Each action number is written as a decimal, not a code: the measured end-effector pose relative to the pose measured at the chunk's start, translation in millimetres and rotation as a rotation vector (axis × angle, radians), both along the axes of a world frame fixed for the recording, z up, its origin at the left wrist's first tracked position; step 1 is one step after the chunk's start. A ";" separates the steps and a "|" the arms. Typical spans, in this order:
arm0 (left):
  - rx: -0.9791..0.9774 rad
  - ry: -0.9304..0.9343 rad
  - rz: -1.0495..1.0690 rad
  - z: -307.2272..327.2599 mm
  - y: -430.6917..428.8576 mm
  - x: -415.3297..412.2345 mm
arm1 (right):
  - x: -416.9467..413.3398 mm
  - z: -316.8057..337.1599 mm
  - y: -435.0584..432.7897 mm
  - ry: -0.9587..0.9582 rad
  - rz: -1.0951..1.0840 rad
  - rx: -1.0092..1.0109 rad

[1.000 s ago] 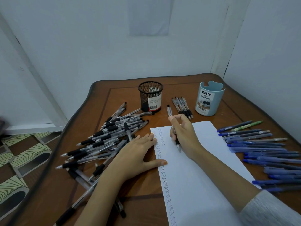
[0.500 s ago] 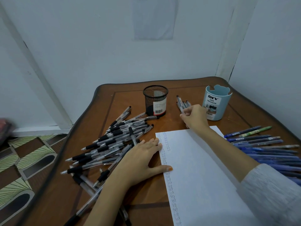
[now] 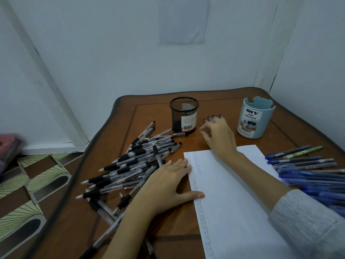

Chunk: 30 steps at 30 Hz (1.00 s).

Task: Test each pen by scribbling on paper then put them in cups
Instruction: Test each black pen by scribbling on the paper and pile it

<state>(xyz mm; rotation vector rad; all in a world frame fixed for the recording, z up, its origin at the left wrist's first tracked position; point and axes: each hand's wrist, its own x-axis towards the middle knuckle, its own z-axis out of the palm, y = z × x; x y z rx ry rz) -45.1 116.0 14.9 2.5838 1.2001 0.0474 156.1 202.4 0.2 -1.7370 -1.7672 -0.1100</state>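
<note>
A white paper [image 3: 233, 193] with columns of small scribbles lies on the wooden table [image 3: 168, 245]. My left hand [image 3: 168, 184] rests flat on the table, fingertips and thumb on the paper's left edge. My right hand [image 3: 218, 137] is stretched out between the black mesh cup [image 3: 183, 114] and the light blue cup [image 3: 254, 118]. It lies over a small group of black pens [image 3: 212, 116], whose ends show past the fingertips. The fingers look loose and grip nothing that I can see. Neither cup shows any pen above its rim.
A big heap of black pens [image 3: 134, 165] covers the table left of my left hand. Several blue pens and a green one [image 3: 306, 165] lie along the right edge. White walls close in behind and to the right. Patterned floor lies at the left.
My right hand lifted a black pen off the paper, carried it to the small group between the cups and let it go. My left hand stayed put.
</note>
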 end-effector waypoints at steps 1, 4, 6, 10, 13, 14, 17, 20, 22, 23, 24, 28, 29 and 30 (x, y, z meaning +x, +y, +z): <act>0.004 -0.008 0.000 -0.3 -0.3 -0.2 | -4.1 1.3 -0.5 0.017 0.089 0.014; 0.016 -0.019 -0.002 -1.4 0.0 -0.3 | -18.1 4.3 4.3 -0.043 0.282 -0.071; 0.013 -0.018 -0.002 -1.9 0.2 -0.2 | -25.2 5.3 9.5 -0.125 0.314 -0.115; 0.010 -0.009 -0.003 -1.5 0.4 0.3 | -32.7 6.0 13.5 -0.312 0.258 -0.123; 0.014 0.000 -0.003 -1.9 1.2 0.3 | -37.4 6.9 12.2 -0.334 0.250 -0.066; 0.014 0.004 -0.003 -1.9 1.2 0.4 | -38.3 6.2 12.0 -0.299 0.254 -0.034; 0.013 0.007 -0.006 -1.9 0.5 0.3 | -36.1 2.0 11.6 -0.216 0.229 0.015; 0.009 0.009 -0.004 -1.6 0.6 0.1 | -27.9 0.7 6.1 -0.115 0.238 -0.003; 0.013 0.007 -0.004 -2.0 1.0 0.0 | -23.2 4.2 -1.0 0.063 0.261 -0.039; 0.014 0.007 -0.004 -2.2 1.1 0.0 | -21.8 7.4 -5.9 0.197 0.269 -0.062; 0.015 0.007 -0.004 -2.4 1.2 -0.1 | -20.7 10.8 -11.3 0.335 0.274 -0.079; 0.018 0.001 -0.007 -1.6 0.8 -0.6 | -14.6 26.0 -31.9 0.703 0.246 -0.029; 0.015 0.003 -0.007 -1.3 0.7 -0.9 | -13.7 30.5 -35.8 0.816 0.247 -0.011; 0.013 0.003 -0.007 -1.2 0.6 -1.2 | -12.9 35.1 -39.0 0.950 0.251 0.001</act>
